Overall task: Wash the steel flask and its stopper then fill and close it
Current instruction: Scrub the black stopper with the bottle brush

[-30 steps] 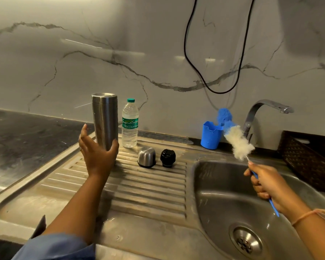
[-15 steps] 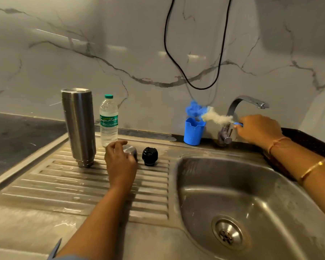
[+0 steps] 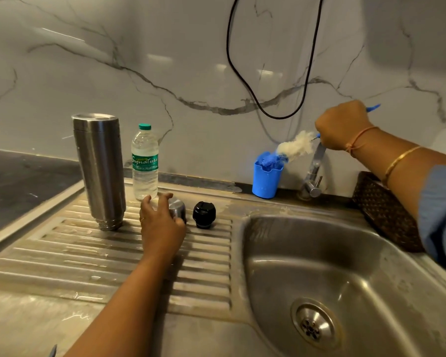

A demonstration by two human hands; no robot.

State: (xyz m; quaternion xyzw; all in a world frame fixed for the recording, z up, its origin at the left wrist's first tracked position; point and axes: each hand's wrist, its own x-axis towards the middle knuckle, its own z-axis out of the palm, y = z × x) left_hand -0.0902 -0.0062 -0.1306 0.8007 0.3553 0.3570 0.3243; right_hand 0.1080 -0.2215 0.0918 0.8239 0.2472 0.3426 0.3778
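The steel flask [image 3: 99,171] stands upside down on the ribbed drainboard [image 3: 88,253], mouth on the ribs. Right of it, my left hand [image 3: 160,222] curls over the small steel cup lid [image 3: 178,209], fingers on it. The black stopper [image 3: 204,214] sits just right of the lid, untouched. My right hand [image 3: 343,126] grips the blue handle of a bottle brush [image 3: 295,146]. The brush's white fluffy head angles down into the blue cup [image 3: 266,179] beside the tap [image 3: 313,176].
A sealed plastic water bottle [image 3: 144,163] stands behind the lid, close to the flask. The sink basin [image 3: 332,266] with its drain lies at the right. A dark woven basket [image 3: 386,212] sits right of the tap. A black cable [image 3: 268,73] hangs on the marble wall.
My left hand left the flask and moved right onto the steel cup lid. My right hand rose from over the basin and tipped the brush head down into the blue cup.
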